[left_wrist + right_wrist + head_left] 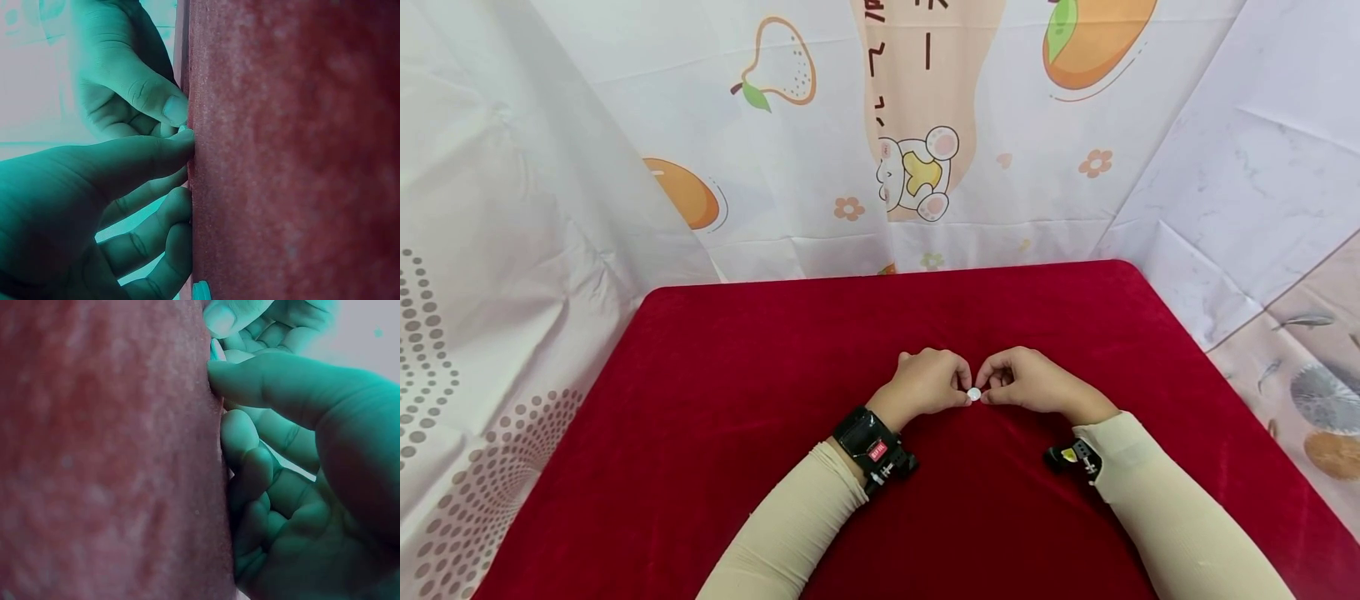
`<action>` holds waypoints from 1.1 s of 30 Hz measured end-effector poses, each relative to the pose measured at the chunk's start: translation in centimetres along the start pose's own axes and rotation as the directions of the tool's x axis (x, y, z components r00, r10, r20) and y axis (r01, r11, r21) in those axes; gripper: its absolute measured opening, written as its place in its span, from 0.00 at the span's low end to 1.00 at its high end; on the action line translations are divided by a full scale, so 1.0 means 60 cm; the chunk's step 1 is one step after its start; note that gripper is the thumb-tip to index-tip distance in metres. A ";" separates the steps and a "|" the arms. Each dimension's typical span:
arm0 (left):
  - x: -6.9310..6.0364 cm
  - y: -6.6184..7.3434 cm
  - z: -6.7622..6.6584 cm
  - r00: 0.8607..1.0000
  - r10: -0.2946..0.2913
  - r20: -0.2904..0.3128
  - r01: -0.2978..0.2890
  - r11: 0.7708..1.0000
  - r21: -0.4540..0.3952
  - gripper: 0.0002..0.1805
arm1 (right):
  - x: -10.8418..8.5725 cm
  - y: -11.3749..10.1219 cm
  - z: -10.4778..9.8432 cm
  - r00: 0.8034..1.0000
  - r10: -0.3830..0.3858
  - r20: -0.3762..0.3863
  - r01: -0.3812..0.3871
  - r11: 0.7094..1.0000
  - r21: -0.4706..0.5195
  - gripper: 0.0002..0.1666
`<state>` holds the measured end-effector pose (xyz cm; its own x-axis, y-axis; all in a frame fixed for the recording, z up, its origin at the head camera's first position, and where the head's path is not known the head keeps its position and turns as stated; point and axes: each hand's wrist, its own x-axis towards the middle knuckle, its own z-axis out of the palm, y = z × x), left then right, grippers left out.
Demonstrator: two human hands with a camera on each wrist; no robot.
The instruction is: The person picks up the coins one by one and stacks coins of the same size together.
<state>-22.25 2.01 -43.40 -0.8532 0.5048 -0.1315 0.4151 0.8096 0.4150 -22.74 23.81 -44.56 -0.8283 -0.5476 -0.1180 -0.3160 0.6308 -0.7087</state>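
A small round white disc [973, 393] is on or just above the red cloth, between the two hands. My left hand [931, 382] pinches its left edge with thumb and forefinger. From the other side my right hand [1028, 382] holds the right edge between thumb and forefinger, its other fingers curled. Only a sliver of the white disc [182, 128] shows in the left wrist view, by the tip of the left thumb. In the right wrist view the disc [217, 349] appears edge-on between the two thumbs. The fingers cover much of it.
Red velvety cloth [760, 358] covers the table. Behind it hangs a white curtain [820, 150] printed with fruit and a cartoon animal. Black wrist devices [872, 450] are strapped on both forearms. A small pale-teal thing [201, 290], cut off by the frame, shows in the left wrist view.
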 end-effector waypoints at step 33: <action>0.002 -0.001 0.003 1.000 -0.014 0.003 0.014 1.000 0.005 0.08 | 0.001 0.003 0.000 1.000 -0.025 0.012 0.025 0.999 0.024 0.09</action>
<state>-22.35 2.08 -43.58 -0.8578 0.4945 -0.1400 0.4048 0.8178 0.4090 -22.82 23.89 -44.70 -0.8146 -0.5699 -0.1084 -0.3251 0.6033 -0.7282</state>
